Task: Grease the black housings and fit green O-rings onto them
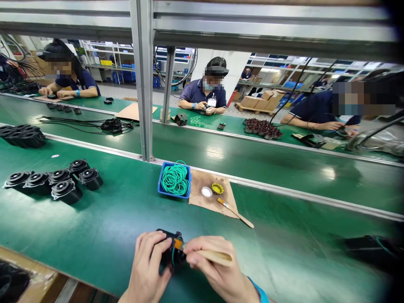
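Now brush (206, 253) lengthwise left toward housing (172, 250)

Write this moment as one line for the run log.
left hand: grips black round part | right hand: holds small brush against part | nearby: blue tray of green rings, second brush

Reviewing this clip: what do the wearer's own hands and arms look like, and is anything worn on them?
Both hands are bare, with no gloves or rings visible. The left hand shows an uncovered wrist and no sleeve up to the frame edge. The right hand has a light blue wristband at the wrist; beyond it the arm is cut off by the frame.
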`<state>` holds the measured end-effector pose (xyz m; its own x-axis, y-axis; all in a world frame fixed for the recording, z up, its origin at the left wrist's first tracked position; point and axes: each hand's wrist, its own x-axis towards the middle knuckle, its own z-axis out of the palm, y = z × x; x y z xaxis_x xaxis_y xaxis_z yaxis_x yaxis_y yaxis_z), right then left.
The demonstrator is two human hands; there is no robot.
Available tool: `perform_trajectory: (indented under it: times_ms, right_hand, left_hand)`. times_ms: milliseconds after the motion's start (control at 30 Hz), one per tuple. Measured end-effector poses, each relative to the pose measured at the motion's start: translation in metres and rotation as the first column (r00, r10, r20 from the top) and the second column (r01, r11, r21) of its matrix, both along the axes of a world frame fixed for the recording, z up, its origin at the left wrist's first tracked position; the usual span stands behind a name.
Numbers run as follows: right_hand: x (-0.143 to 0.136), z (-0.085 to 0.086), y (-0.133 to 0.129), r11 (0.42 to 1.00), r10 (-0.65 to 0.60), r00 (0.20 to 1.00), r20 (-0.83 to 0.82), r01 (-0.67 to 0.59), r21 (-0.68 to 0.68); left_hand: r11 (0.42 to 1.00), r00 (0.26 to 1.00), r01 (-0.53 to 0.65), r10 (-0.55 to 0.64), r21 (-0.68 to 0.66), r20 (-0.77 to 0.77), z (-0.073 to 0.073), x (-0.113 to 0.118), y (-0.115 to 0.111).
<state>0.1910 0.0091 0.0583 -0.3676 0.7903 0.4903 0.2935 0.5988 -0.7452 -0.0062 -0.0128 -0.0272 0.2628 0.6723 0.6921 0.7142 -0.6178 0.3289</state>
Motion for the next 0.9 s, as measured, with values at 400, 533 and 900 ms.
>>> perform_trajectory:
  times_ms: [400, 533, 900]
  right_hand:
    - [-0.002, -0.011, -0.017, 0.938, 0.109, 0.979, 0.171, -0.158, 0.309]
    - [0.005, -0.008, -0.015, 0.942, 0.083, 0.96, 0.269, -0.164, 0.293]
    - [0.036, 0.018, 0.006, 0.98, 0.199, 0.979, -0.033, -0.199, 0.021]
  left_hand:
    - [0.979, 0.985, 0.025, 0.01, -0.203, 0.172, 0.01, 0.001, 0.002]
    - [0.952, 0.954, 0.068, 0.026, -0.299, 0.3, 0.017, 0.003, 0.004]
    - [0.678, 0.763, 0.431, 0.08, -0.596, 0.642, 0.014, -0.013, 0.004]
